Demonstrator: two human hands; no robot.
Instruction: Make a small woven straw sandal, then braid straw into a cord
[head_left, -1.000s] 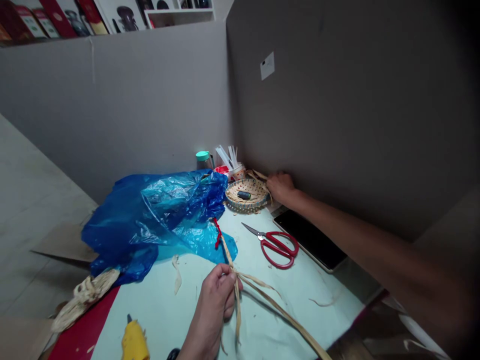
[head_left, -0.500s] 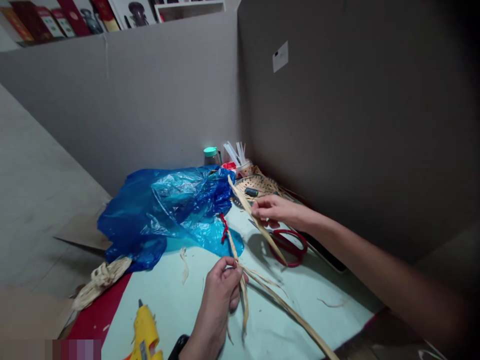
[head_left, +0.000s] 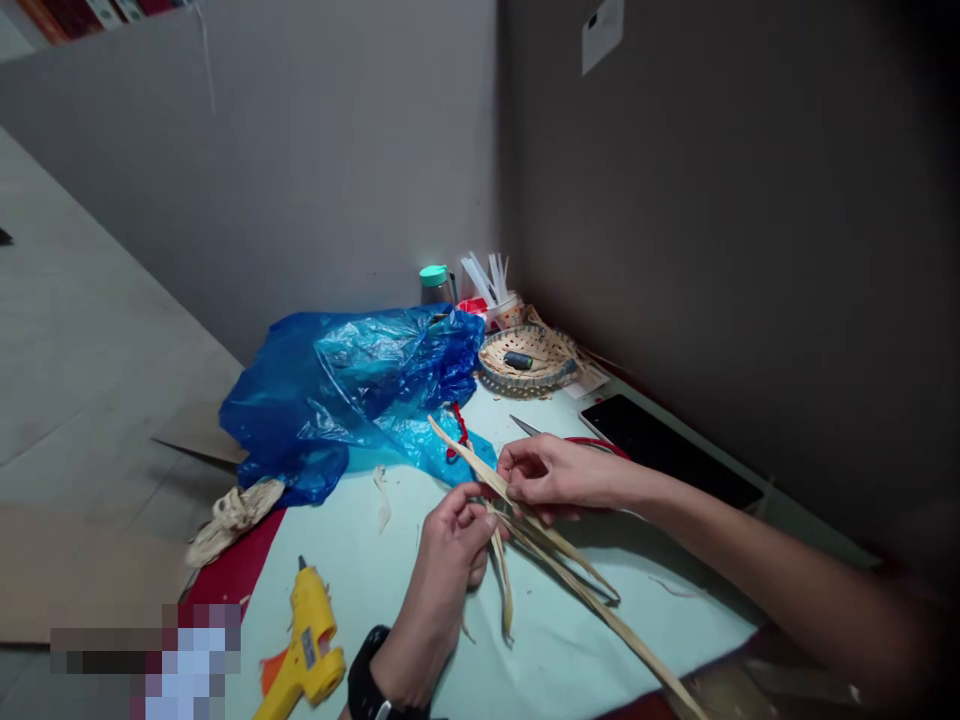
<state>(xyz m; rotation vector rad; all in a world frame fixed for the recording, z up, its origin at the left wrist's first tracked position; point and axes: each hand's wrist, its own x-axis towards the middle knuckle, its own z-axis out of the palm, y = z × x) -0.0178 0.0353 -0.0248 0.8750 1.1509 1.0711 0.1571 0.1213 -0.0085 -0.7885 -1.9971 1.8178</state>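
My left hand (head_left: pixel 454 545) pinches a thin braid of dried plant fibre where its loose strands (head_left: pixel 507 590) fan out. Red string (head_left: pixel 459 435) is tied at the braid's far end, beside the blue plastic bag. Between the fingers of my right hand (head_left: pixel 555 475) is a separate flat strip of dried fibre (head_left: pixel 469 455), laid slantwise over the braid close to my left fingertips. Whether the strip touches the braid I cannot tell. Scissors (head_left: pixel 525 425) lie behind my right hand, which covers most of their red handles.
A yellow glue gun (head_left: pixel 307 640) lies at front left, near a fibre bundle (head_left: pixel 236 515). The blue plastic bag (head_left: pixel 360 380) covers the back left. A woven basket (head_left: pixel 540 350) holds a thread spool (head_left: pixel 518 360). A dark-screened device (head_left: pixel 667 450) lies at right, by the grey partition.
My right hand has brought its strip down and towards me, from above the scissors to the braid at my left fingers. My left hand keeps its pinch. The view has tilted down.
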